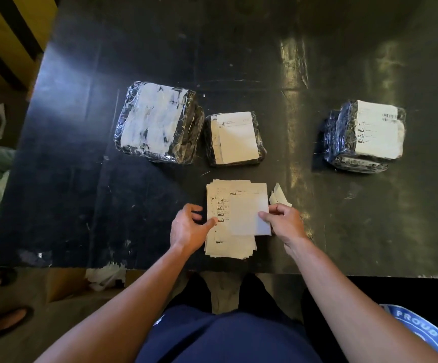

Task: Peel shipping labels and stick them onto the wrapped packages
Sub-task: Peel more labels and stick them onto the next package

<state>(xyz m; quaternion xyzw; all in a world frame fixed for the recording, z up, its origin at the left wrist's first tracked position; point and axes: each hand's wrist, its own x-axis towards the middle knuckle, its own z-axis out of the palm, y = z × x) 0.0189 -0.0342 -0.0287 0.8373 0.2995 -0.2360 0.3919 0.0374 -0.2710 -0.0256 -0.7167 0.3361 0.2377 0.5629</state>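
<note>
Dim scene; glare streaks on table; wide-angle bending at edges.

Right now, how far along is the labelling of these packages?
Done: the middle package and right package are labelled. In hand: the right hand pinches the top label of the stack, the left hand touching it. Left: the left package shows only a scuffed white patch.

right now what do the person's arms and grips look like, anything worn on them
Both grips are bare hands: the left grip and right grip wear no gloves, and no ring, watch or band shows. The left forearm and right forearm have no sleeves in view. Below them is dark navy clothing with a small white mark.
</note>
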